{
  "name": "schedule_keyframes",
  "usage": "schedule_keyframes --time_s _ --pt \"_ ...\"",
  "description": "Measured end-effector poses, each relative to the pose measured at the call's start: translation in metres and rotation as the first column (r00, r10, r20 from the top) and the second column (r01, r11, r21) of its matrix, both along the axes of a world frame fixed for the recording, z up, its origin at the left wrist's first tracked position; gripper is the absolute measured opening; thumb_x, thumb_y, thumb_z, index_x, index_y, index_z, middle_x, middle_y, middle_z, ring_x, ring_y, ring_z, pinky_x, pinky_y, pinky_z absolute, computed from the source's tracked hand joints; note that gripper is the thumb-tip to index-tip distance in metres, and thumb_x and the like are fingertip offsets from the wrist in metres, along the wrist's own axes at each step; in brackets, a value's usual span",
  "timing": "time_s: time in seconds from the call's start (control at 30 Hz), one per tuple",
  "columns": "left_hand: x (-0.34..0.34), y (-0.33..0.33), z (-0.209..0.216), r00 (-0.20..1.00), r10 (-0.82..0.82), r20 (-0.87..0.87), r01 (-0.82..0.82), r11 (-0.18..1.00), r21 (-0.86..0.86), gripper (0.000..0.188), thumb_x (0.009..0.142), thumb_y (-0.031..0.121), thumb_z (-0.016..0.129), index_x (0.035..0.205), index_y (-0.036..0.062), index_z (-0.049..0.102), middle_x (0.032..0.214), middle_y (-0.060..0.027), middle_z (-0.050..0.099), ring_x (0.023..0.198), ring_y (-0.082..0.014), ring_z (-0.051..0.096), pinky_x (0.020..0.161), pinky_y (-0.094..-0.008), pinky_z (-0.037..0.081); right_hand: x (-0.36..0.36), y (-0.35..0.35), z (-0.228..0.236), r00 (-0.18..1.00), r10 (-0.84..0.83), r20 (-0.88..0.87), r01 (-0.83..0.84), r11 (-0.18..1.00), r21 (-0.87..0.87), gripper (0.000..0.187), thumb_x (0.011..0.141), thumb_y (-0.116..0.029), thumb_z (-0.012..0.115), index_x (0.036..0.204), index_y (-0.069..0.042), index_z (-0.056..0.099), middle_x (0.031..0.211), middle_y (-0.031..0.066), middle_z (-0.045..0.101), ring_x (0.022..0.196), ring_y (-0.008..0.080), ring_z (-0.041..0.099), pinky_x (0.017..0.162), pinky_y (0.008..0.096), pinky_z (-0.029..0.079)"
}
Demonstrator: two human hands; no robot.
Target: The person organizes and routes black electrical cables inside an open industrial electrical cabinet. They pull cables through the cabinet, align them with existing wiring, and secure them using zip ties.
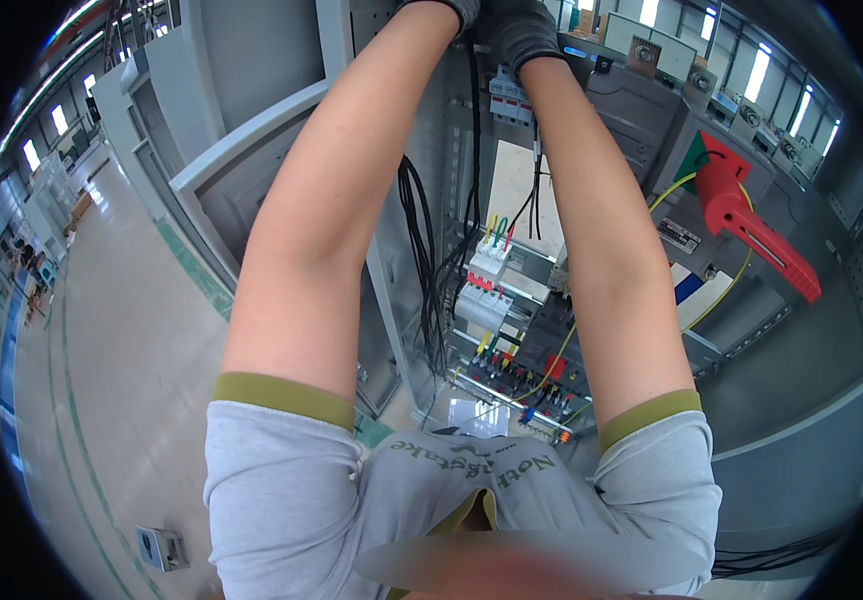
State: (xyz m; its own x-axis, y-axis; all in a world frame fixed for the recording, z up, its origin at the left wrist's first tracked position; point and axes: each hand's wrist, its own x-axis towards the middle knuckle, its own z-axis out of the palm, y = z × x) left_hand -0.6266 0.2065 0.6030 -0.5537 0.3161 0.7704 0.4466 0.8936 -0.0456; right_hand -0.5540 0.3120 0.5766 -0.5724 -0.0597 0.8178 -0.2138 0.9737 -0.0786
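Both my arms reach up to the top edge of the head view, into an open grey electrical cabinet. My left hand (449, 8), in a dark glove, is mostly cut off by that edge. Beside it is my right hand (524, 32), gloved too, its fingers hidden. Whether either hand holds anything does not show. Just under my right hand sits a light grey fuse holder block (510, 98). Black cables (475, 140) hang down from near my hands, and a bundle of black wires (420, 230) runs along the cabinet's left side.
A red rotary handle (752, 225) juts out at the right, with a yellow-green wire (749, 262) by it. Lower down are small breakers (484, 305) and a terminal row (522, 385). The grey cabinet door (252, 150) stands open at left.
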Motion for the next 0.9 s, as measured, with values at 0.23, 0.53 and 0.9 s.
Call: schedule_keyframes --time_s 0.23,0.53,0.9 --pt "0.003 -0.007 0.007 0.997 0.050 0.061 -0.043 0.993 -0.108 0.037 0.091 0.019 0.041 0.116 0.0025 0.062 0.122 -0.0229 0.057 0.113 -0.0337 0.057 0.095 -0.0418 0.046 0.013 -0.008 -0.003 0.980 -0.112 -0.165 0.135 0.982 0.135 0.023 0.079 -0.027 0.063 0.097 -0.013 0.068 0.102 0.0158 0.065 0.098 0.0321 0.064 0.081 0.0438 0.052" --pt "0.003 -0.003 0.013 0.991 -0.029 0.134 0.036 0.998 -0.048 0.037 0.091 0.017 0.040 0.116 0.0019 0.062 0.123 -0.0227 0.057 0.113 -0.0343 0.057 0.094 -0.0420 0.047 0.005 -0.008 -0.013 0.993 -0.083 -0.085 0.083 0.997 -0.001 0.020 0.085 -0.023 0.055 0.095 -0.012 0.068 0.100 0.0149 0.067 0.091 0.0322 0.066 0.078 0.0437 0.053" --pt "0.013 -0.010 0.020 0.997 0.023 0.076 -0.007 0.978 -0.209 0.031 0.086 0.014 0.049 0.108 0.0033 0.067 0.115 -0.0208 0.062 0.107 -0.0336 0.061 0.091 -0.0416 0.049 0.005 -0.016 -0.004 0.995 -0.100 -0.022 0.100 0.995 0.009 0.021 0.083 -0.023 0.058 0.097 -0.010 0.066 0.095 0.0179 0.068 0.091 0.0338 0.066 0.079 0.0431 0.053"
